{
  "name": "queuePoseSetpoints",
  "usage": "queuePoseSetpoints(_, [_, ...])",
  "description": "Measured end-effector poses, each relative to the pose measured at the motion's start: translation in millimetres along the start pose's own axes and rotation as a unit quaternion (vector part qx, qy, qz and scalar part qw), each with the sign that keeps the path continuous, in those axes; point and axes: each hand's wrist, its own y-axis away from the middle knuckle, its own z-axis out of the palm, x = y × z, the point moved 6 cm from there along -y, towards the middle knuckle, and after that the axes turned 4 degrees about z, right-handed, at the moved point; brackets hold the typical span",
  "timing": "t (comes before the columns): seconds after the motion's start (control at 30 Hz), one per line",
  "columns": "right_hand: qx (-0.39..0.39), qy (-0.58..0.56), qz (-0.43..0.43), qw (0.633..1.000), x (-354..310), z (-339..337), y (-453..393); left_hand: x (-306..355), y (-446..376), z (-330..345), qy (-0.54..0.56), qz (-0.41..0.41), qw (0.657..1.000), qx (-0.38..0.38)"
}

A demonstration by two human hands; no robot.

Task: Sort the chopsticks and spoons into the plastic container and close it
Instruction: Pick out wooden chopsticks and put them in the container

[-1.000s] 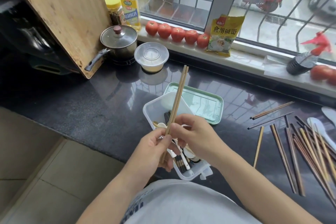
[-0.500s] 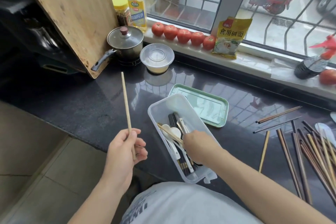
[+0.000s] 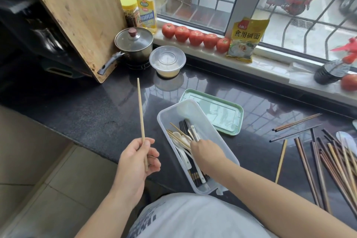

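Note:
A clear plastic container [image 3: 219,137] stands on the dark counter and holds white spoons [image 3: 178,141], dark chopsticks [image 3: 183,126] and light ones. Its green lid [image 3: 218,114] lies flat just behind it. My right hand [image 3: 207,153] is inside the container, fingers curled over the near end of a light chopstick [image 3: 178,138] that lies across the spoons. My left hand [image 3: 135,162] is left of the container, off the counter's edge, and pinches a single light chopstick [image 3: 140,110] upright. Several loose chopsticks [image 3: 318,162] and a white spoon [image 3: 345,140] lie at the right.
A lidded pot [image 3: 133,44], a round plastic tub [image 3: 167,62] and a leaning wooden board [image 3: 77,15] stand at the back left. Tomatoes [image 3: 196,37], bottles and a yellow packet [image 3: 244,39] line the windowsill. The counter's edge runs diagonally below my left hand.
The pair of light chopsticks that both hands held has been split. My left hand took one out to the left; my right hand lowered the other into the container.

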Motion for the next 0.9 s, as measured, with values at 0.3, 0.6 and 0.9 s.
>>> queuePoseSetpoints(0.3, [0.071, -0.124, 0.07, 0.987, 15, 10, -4, -3, -1, 6, -0.002, -0.011, 1.0, -0.027])
queuePoseSetpoints(0.6, [0.081, -0.226, 0.081, 0.967, 11, -7, 13, -1, 1, 9, -0.015, -0.006, 0.999, -0.043])
queuePoseSetpoints(0.9, [0.087, -0.683, -0.009, 0.725, 14, -115, 51, 0, 15, 75, -0.187, 0.011, 0.949, -0.252])
